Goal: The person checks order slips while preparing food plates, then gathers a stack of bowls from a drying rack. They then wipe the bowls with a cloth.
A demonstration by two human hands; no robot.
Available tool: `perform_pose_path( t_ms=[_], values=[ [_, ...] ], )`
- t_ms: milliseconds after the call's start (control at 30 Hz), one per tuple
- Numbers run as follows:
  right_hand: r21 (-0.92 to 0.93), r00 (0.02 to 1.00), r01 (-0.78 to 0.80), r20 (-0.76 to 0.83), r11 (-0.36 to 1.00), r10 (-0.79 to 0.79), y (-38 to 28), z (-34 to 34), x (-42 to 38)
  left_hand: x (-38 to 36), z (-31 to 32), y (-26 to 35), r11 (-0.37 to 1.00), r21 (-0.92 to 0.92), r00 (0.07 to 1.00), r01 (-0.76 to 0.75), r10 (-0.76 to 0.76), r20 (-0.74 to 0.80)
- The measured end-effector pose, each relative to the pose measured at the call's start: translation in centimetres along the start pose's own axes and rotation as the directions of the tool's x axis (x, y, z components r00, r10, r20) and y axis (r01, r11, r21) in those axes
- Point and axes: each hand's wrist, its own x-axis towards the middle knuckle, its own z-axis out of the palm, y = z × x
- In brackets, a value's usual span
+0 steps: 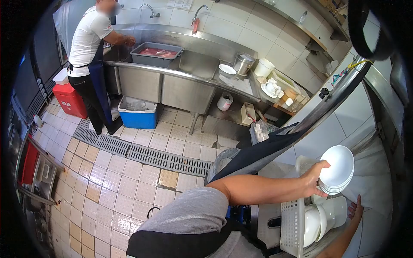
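My left hand [317,175] grips a stack of small white bowls [337,165] at its edge, thumb on the top bowl. The stack is held tilted above a white plastic basket [291,228]. Inside the basket stand larger white bowls [313,223] and a squarish whitish container [335,211]. Past the basket's right side is my right hand [355,210], fingers spread and nothing in them. It lies beside a pale translucent sheet [371,176] hanging on the right.
A steel sink counter [185,88] runs along the back wall, holding a grey tub [157,54]. A person [88,47] stands at its left end. A blue cooler [137,114] and a red cooler [69,101] sit on the tiled floor. Dark cloth [258,152] hangs from a metal rail nearby.
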Motion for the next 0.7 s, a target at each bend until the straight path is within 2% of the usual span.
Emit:
perform_pose_path(
  t_ms=[233,433,700],
  values=[
    [-0.062,0.998,-0.027,0.055,0.998,0.03,1.0,-0.1,0.7,-0.1,-0.1,-0.1,1.0,0.003,1.0,-0.006,0.006,0.014],
    [-0.114,0.995,-0.027,0.088,0.993,0.037,1.1,0.0,1.2,-0.5,0.4,0.1,1.0,0.0,0.999,0.006,-0.006,-0.034],
    [-0.19,0.991,-0.01,0.127,0.982,0.035,1.6,-0.3,1.9,0.1,-0.2,-0.1,1.0,-0.016,1.0,0.003,-0.002,0.024]
  ],
)
